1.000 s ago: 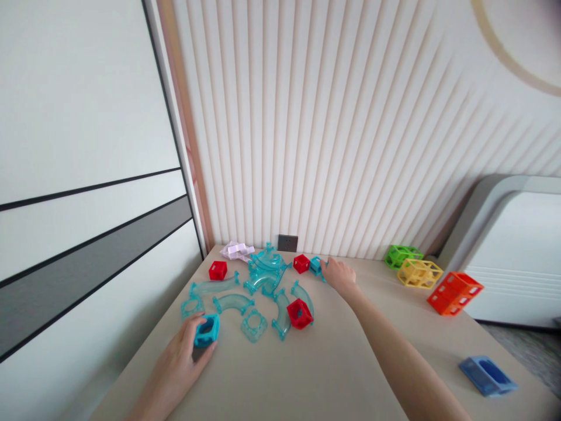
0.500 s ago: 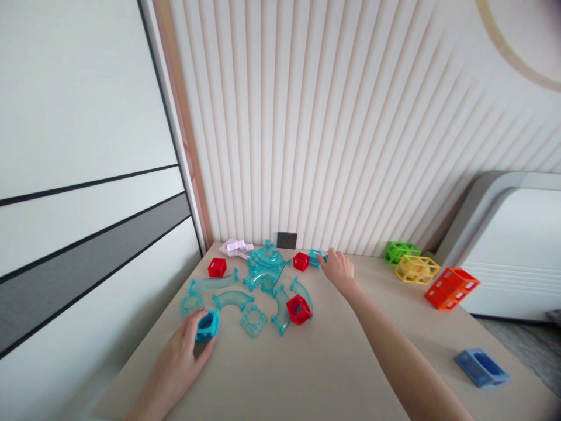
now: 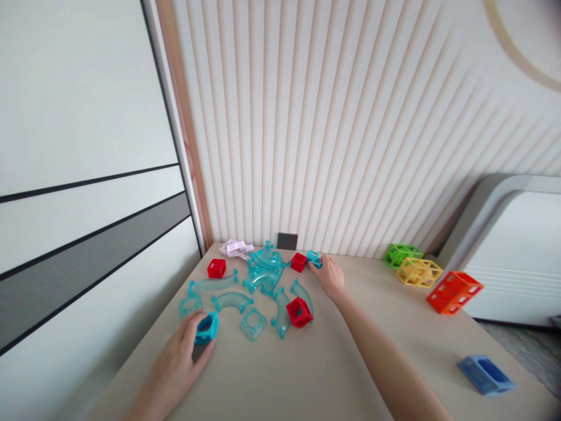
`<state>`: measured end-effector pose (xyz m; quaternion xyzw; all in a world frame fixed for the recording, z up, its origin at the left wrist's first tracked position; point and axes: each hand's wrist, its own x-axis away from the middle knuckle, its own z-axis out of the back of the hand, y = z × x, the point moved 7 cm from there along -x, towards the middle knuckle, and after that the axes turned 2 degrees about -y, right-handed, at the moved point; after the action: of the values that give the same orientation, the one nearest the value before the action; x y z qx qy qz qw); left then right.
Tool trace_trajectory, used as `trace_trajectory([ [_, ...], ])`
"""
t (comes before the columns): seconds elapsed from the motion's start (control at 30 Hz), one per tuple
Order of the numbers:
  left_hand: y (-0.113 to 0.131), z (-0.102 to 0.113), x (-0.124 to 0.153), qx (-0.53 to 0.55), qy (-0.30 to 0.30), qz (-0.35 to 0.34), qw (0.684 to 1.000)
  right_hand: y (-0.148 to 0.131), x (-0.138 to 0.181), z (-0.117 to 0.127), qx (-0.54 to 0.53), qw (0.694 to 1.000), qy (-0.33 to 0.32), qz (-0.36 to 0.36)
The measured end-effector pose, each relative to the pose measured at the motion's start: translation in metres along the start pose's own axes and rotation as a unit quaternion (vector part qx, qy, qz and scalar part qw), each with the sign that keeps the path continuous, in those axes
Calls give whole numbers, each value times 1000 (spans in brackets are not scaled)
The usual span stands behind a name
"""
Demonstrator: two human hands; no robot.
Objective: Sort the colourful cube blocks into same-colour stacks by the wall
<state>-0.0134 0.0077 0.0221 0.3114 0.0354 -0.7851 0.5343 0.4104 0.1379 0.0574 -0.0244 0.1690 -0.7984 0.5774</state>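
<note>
My left hand (image 3: 182,354) grips a teal hollow cube block (image 3: 207,328) between thumb and fingers at the table's left front. At the back, by the wall, my right hand (image 3: 329,275) has its fingers closed on a light-blue cube block (image 3: 314,257); the fingertips partly hide it. A red cube block (image 3: 298,262) stands against the left side of that block. Clear teal curved track pieces (image 3: 232,300) and a clear square plate (image 3: 253,324) lie between my hands. Another red cube block (image 3: 299,312) rests tilted by two curved tracks.
A heap of clear teal pieces (image 3: 265,266), lilac pieces (image 3: 236,248) and a red block (image 3: 216,268) are at the back left. Green (image 3: 403,255), yellow (image 3: 419,272), orange (image 3: 454,292) and blue (image 3: 486,374) blocks stand along the right. A ribbed wall (image 3: 307,128) bounds the table's back.
My right hand has moved slightly left and closed in on the light-blue block, which now sits tilted. The red block beside it has shifted a little left. My left hand stays nearly still.
</note>
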Motion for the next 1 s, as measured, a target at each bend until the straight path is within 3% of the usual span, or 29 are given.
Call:
trace_trajectory([
  [0.3,5,4,-2,-34,10,-9,999,-9,-3,-28,-95,992,48,68],
  [0.43,4,2,-1,-59,7,-11,998,-8,10,-15,-112,983,83,122],
  [0.53,2,1,2,-83,14,-13,996,10,26,12,-106,972,127,167],
  [0.67,5,3,3,-119,20,-30,992,79,45,77,-86,955,251,133],
  [0.8,12,7,0,-151,21,-48,987,177,65,150,-67,923,378,5],
  [0.83,14,8,-2,-162,23,-52,985,202,71,164,-37,911,406,-60],
  [0.9,18,9,-6,-192,26,-59,979,241,76,176,8,911,384,-151],
  [1.0,24,12,-14,-239,24,-64,969,280,72,166,15,937,257,-238],
])
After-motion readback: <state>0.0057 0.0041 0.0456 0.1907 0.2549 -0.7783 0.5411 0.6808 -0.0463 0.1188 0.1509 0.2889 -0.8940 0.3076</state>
